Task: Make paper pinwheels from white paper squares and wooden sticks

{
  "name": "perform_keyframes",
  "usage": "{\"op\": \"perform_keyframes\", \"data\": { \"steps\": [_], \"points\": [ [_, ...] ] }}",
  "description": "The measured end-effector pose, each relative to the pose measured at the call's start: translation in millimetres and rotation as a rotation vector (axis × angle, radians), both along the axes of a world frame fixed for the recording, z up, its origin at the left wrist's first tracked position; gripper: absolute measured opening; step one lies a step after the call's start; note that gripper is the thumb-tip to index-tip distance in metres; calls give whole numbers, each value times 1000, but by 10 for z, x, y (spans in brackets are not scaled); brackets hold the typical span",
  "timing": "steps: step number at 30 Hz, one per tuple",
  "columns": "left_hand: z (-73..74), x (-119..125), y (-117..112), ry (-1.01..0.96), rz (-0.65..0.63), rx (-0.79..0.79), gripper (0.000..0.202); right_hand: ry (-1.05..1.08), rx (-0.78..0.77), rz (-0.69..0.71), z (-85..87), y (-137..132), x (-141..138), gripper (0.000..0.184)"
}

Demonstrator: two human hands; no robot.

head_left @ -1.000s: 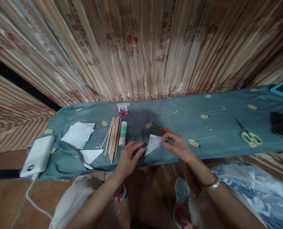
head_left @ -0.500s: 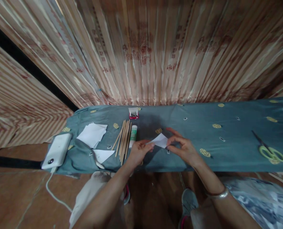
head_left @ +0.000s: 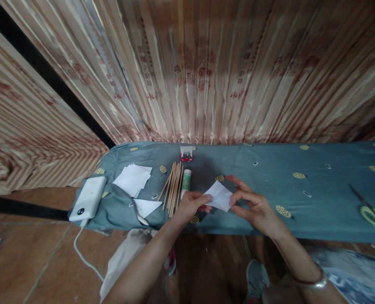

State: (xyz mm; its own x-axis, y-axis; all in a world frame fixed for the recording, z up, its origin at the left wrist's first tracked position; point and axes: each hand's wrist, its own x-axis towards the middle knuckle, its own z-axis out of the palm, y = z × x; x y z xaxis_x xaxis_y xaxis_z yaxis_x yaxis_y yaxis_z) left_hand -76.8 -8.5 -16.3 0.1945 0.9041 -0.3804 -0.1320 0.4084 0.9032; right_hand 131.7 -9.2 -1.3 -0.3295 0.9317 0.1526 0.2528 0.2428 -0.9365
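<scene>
A small folded white paper [head_left: 219, 196] is held just above the blue-green cloth [head_left: 269, 198] that covers the low table. My left hand [head_left: 192, 204] pinches its left edge between thumb and fingers. At the paper's right corner my right hand [head_left: 253, 205] grips it with bent fingers; a metal bangle sits on that wrist. Just left of my left hand lie a bundle of thin wooden sticks [head_left: 173, 188] and a glue stick [head_left: 185, 183].
A stack of white paper squares [head_left: 132, 179] and a single cut piece [head_left: 147, 207] lie at the left. A white power bank [head_left: 87, 198] with a cable rests on the cloth's left end. A small red box [head_left: 186, 153] sits at the back, yellow-green scissors [head_left: 372, 211] far right. A striped curtain hangs behind.
The paper has been lifted off the cloth and turned; it now shows as a wider folded shape between both hands. The view has shifted, so everything sits further right and lower.
</scene>
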Motion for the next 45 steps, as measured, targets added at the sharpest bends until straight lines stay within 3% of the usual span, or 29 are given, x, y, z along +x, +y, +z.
{"op": "perform_keyframes", "data": {
  "steps": [5,10,14,18,26,33,37,39,42,45],
  "points": [
    [-54,0,-19,-21,2,-24,49,0,-14,-5,31,-26,-25,13],
    [-24,11,-14,-92,122,-22,45,-1,-30,13,30,-32,8,13],
    [23,6,-14,-112,171,7,41,57,-71,-65,55,-44,3,20],
    [29,-3,-5,-97,183,25,37,130,-135,-170,58,-83,-37,24],
    [27,9,6,9,175,71,32,257,-260,-294,-105,-245,-113,28],
    [29,87,56,107,154,140,32,187,-202,-297,-106,-346,-61,28],
    [64,167,53,81,127,134,32,-36,-27,-430,-313,-249,354,30],
    [61,193,54,80,117,139,32,-377,75,-565,-428,-155,748,35],
    [10,211,62,107,97,152,31,-578,68,-741,-497,-27,1455,32],
    [-69,216,69,117,78,161,32,-779,66,-891,-447,45,2087,30]
  ]
}}
